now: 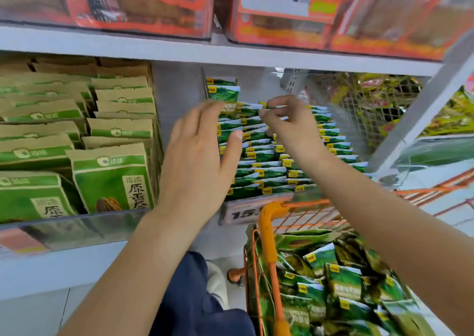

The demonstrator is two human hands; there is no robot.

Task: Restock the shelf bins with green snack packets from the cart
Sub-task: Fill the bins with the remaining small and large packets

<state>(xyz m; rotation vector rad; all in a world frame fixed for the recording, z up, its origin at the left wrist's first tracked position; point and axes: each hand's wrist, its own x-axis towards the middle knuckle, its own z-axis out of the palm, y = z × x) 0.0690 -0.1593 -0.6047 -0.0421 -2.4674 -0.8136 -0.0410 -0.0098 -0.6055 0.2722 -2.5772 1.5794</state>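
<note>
Placement step. The right hand [289, 122] apparently pinched a green packet [275, 106] above the bin rows [266, 171]; the left hand [202, 156], fingers straight, steadied packets beside that grip. Next: seat it, then reach the cart [269, 233] below.

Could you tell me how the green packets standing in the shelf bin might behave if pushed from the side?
The green packets look thin and flexible, so they would probably bend and lean like cards. Packed in rows, they likely shift together, which the left hand could steady.
</note>
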